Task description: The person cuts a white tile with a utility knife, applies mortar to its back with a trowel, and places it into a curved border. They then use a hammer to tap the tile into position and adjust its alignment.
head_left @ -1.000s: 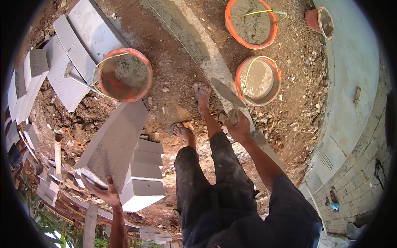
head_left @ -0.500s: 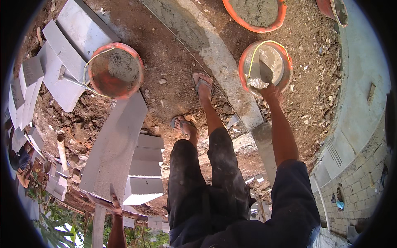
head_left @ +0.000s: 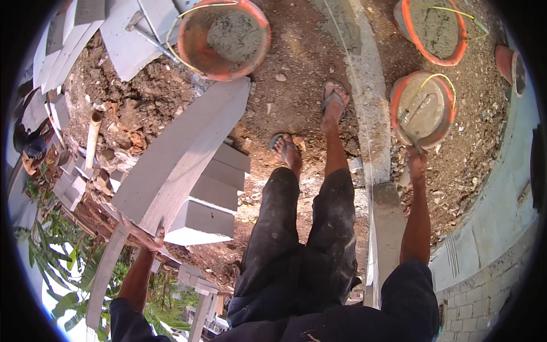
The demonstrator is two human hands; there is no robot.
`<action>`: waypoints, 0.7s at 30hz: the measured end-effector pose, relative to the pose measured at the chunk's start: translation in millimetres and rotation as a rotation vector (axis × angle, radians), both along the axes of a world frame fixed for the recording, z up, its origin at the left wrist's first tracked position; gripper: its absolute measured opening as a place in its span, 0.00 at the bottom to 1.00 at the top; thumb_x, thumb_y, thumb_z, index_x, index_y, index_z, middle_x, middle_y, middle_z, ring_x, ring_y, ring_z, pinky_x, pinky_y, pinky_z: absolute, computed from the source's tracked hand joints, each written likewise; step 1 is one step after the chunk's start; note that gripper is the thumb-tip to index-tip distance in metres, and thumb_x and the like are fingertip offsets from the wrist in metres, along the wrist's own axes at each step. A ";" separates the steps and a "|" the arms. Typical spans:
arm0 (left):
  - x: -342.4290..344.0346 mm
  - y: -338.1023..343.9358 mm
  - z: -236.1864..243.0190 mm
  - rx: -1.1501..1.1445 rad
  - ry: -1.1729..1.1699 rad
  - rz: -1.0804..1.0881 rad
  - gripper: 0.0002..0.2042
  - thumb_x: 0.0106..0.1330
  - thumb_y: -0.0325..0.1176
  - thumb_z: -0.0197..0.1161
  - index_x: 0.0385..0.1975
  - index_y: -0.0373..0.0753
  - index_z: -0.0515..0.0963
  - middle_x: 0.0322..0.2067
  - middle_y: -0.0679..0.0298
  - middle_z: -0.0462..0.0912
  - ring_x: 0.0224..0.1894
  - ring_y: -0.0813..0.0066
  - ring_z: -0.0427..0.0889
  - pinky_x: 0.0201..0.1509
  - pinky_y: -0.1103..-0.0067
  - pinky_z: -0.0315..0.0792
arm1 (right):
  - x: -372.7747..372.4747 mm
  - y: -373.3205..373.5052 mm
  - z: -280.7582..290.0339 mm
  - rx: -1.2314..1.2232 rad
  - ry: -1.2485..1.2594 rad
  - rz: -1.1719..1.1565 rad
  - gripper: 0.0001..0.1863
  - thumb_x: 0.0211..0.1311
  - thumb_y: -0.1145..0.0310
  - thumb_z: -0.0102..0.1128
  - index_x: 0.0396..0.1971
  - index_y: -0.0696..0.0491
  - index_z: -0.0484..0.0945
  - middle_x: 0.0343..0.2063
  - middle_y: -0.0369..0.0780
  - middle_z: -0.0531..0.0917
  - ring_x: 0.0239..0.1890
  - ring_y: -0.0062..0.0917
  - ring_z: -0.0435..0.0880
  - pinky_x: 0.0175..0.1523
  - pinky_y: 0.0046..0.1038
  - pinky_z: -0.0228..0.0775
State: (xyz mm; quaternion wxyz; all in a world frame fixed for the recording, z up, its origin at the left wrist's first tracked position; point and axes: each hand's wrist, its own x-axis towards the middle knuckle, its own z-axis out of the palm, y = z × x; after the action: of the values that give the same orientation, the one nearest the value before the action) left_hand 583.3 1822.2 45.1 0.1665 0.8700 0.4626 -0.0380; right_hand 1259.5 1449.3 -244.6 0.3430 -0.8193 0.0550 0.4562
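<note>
My left hand (head_left: 149, 239) grips the near end of a long grey concrete block (head_left: 174, 154). Its thumb lies on the block's side, while the other fingers are partly hidden at the end face. At the right, my right hand (head_left: 417, 161) is closed round the handle of a trowel (head_left: 408, 117), whose blade is seen edge-on inside an orange bucket (head_left: 397, 105). Wet grey mortar (head_left: 426, 112) fills that bucket, and a yellow handle arches over it. The block's far end reaches up to another orange bucket (head_left: 263, 35), partly filled with mortar.
A mortar-topped footing strip (head_left: 373, 108) with a string line runs beside my feet. Stacked grey blocks (head_left: 213, 185) lie under the held one. A hammer (head_left: 151, 35) rests on slabs at upper left. Another mortar bucket (head_left: 407, 20) stands at upper right.
The whole view has swung, so the buckets sit farther right. The trowel has turned from blade-flat to edge-on in the bucket. My left hand still holds the block's end.
</note>
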 end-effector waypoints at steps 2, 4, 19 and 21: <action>14.6 7.6 -8.1 0.045 -0.042 -0.075 0.51 0.61 0.63 0.57 0.71 0.30 0.41 0.68 0.34 0.42 0.71 0.41 0.44 0.70 0.52 0.48 | -21.9 26.0 25.4 0.246 -0.104 0.100 0.08 0.60 0.71 0.58 0.37 0.58 0.77 0.23 0.30 0.72 0.26 0.15 0.68 0.32 0.23 0.62; 55.8 18.3 -4.5 0.116 -0.032 -0.188 0.50 0.62 0.64 0.56 0.71 0.31 0.43 0.67 0.34 0.45 0.71 0.40 0.44 0.70 0.51 0.46 | -47.4 68.2 42.5 0.343 -0.055 0.381 0.08 0.57 0.74 0.56 0.36 0.59 0.76 0.22 0.32 0.71 0.26 0.17 0.68 0.32 0.25 0.63; 10.8 18.7 -12.2 0.032 -0.254 -0.029 0.54 0.50 0.61 0.70 0.74 0.50 0.48 0.67 0.36 0.44 0.70 0.37 0.50 0.68 0.51 0.54 | -339.8 287.5 135.5 1.072 -0.206 1.078 0.16 0.45 0.72 0.67 0.36 0.58 0.78 0.30 0.47 0.81 0.34 0.44 0.82 0.42 0.39 0.75; -3.2 17.6 -16.2 0.071 -0.265 -0.047 0.53 0.51 0.62 0.68 0.74 0.50 0.47 0.67 0.36 0.45 0.70 0.38 0.51 0.68 0.51 0.54 | -329.1 282.1 109.2 0.981 -0.235 1.105 0.18 0.42 0.71 0.69 0.36 0.57 0.77 0.31 0.47 0.80 0.33 0.43 0.81 0.42 0.39 0.75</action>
State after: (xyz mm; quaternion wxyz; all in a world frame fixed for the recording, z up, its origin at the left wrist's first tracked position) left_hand 580.1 1839.8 29.0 0.1943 0.8834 0.4169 0.0895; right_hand 930.4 1731.4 -135.4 0.3935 -0.5237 -0.6115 0.4437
